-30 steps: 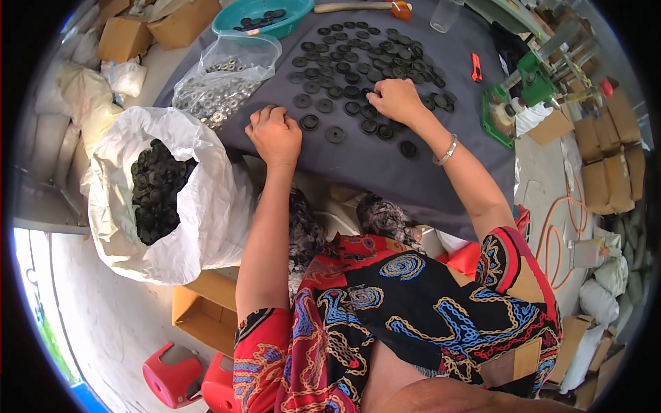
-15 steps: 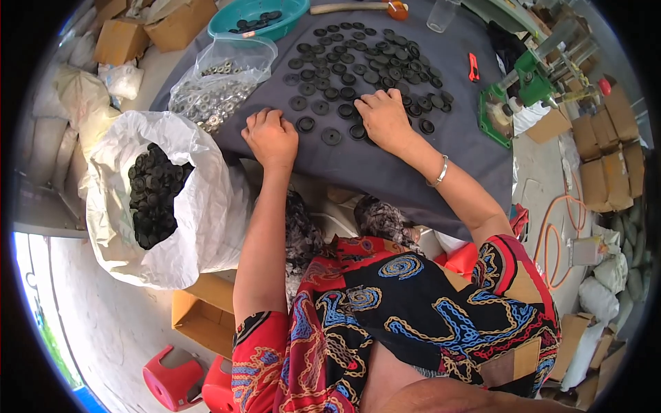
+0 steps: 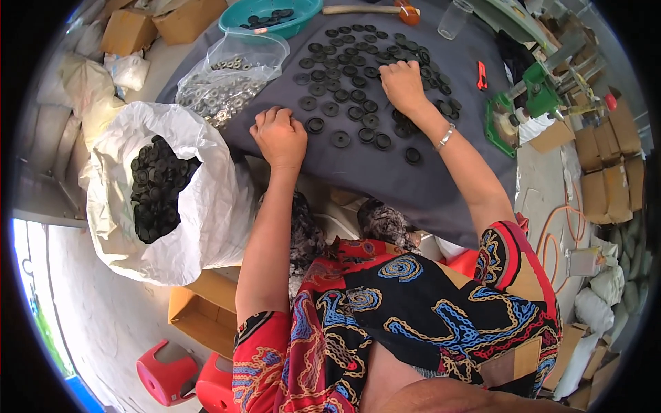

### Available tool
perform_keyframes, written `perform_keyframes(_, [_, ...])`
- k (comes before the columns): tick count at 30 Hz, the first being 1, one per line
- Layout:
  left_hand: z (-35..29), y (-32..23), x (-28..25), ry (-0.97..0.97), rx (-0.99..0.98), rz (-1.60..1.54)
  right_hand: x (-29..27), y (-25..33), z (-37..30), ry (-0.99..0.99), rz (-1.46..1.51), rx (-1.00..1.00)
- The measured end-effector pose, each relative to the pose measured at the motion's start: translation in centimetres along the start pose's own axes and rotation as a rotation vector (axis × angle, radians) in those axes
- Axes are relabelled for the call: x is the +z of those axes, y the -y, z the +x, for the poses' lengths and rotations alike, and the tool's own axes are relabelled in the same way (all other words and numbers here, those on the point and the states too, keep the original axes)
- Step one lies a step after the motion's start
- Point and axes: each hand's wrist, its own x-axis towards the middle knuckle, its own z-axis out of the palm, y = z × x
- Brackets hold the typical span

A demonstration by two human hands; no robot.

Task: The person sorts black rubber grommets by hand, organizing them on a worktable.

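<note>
A white sack (image 3: 213, 206) is standing left of the left forearm, a clear bag of metal parts (image 3: 231, 79) is lying behind it, and a green press (image 3: 499, 120) is standing beyond the right side of the dark cloth (image 3: 441, 186). The upper edge is cutting off the teal basin (image 3: 275, 31). The right hand (image 3: 405, 88) is covering some black discs (image 3: 357, 81) (its palm is facing away), its fingers curling among them; whether they are gripping one, I cannot tell. The left hand (image 3: 281, 141) is resting half-curled, its grip hidden, with discs lying just right of it.
</note>
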Motion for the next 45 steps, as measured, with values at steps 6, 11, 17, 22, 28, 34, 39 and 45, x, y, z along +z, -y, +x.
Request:
perform_keyframes(6, [0.0, 0.0, 0.1, 0.000, 0.007, -0.022, -1.6, 0.3, -0.6, 0.231, 0.536, 0.234])
perform_keyframes(11, [0.0, 0.1, 0.1, -0.006, 0.003, -0.012, -4.1, -1.7, -3.0, 0.065, 0.470, 0.220])
perform_keyframes(17, [-0.1, 0.1, 0.3, -0.020, 0.002, -0.024, -6.0, 0.1, -7.5, 0.141, 0.377, 0.053])
perform_keyframes(22, [-0.1, 0.1, 0.4, -0.015, 0.012, -0.004, -6.1, 1.4, -9.7, 0.013, 0.419, 0.013])
perform_keyframes(28, [0.0, 0.0, 0.3, -0.001, 0.011, -0.013, -5.2, -0.3, -8.8, -0.108, 0.489, 0.137])
perform_keyframes(34, [-0.2, -0.1, 0.2, -0.013, 0.003, -0.003, -3.8, -0.2, -6.0, 0.107, 0.183, 0.100])
perform_keyframes(39, [0.1, -0.2, 0.1, -0.007, -0.005, -0.024, -3.1, -1.4, -5.7, -0.025, 0.181, 0.018])
perform_keyframes(45, [0.0, 0.1, 0.1, -0.022, 0.009, -0.028, -3.4, -0.3, -5.1, 0.174, 0.689, 0.240])
